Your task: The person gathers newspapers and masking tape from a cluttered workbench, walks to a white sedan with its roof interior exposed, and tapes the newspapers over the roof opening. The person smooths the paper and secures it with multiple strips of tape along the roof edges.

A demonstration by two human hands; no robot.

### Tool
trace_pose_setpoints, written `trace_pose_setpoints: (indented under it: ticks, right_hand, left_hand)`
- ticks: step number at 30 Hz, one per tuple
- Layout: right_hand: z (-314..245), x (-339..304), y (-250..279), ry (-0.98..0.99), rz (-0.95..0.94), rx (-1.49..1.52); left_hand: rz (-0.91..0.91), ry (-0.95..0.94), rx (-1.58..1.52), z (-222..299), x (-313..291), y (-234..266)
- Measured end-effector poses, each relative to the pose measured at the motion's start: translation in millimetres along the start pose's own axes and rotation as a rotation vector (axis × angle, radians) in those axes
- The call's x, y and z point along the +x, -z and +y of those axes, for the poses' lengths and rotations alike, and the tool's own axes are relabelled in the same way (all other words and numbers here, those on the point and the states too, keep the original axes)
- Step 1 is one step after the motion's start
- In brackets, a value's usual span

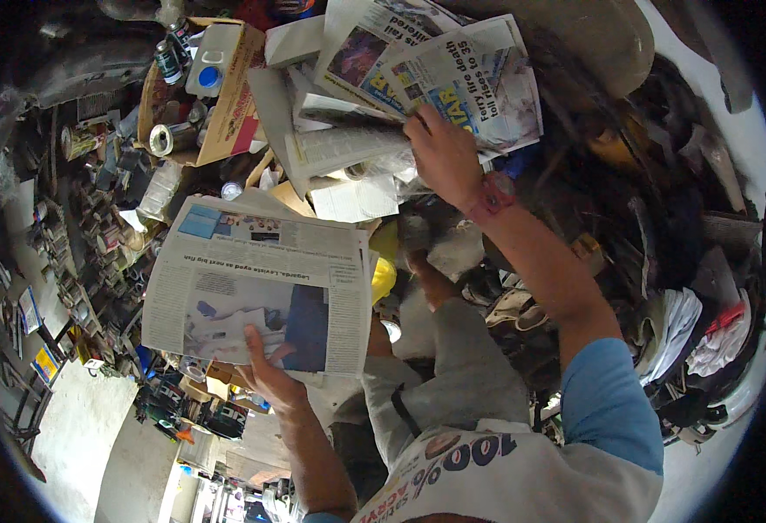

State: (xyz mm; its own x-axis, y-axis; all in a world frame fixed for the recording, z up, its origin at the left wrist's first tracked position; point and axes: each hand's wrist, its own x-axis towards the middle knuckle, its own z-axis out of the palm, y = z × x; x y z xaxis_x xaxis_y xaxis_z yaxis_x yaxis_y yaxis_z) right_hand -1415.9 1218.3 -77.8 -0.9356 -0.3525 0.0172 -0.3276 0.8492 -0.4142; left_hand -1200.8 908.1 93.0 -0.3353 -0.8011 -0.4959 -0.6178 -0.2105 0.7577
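Two hands busy: left hand [269,379] grips a folded newspaper [256,283] from below, fingers curled on it; right hand [444,157] presses a newspaper stack [383,96], fingers clamped on its sheets.

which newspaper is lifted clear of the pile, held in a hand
The folded newspaper gripped in the left hand, held apart from the stack. The other newspapers lie heaped together, the right hand pressing on them.

Your left hand [265,370] is raised with fingers spread upward and thumb apart, forearm bare. Your right hand [442,157] reaches farther forward, fingers curled closed, arm extended, blue sleeve at the upper arm.
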Motion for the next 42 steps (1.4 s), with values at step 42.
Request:
trace_pose_setpoints:
  ticks: [42]
  right_hand:
    - [203.9, 76.4, -48.5, -0.315, -0.119, 0.183]
  left_hand:
    - [0.019, 0.003, 0.065, -3.1, -2.7, -5.7]
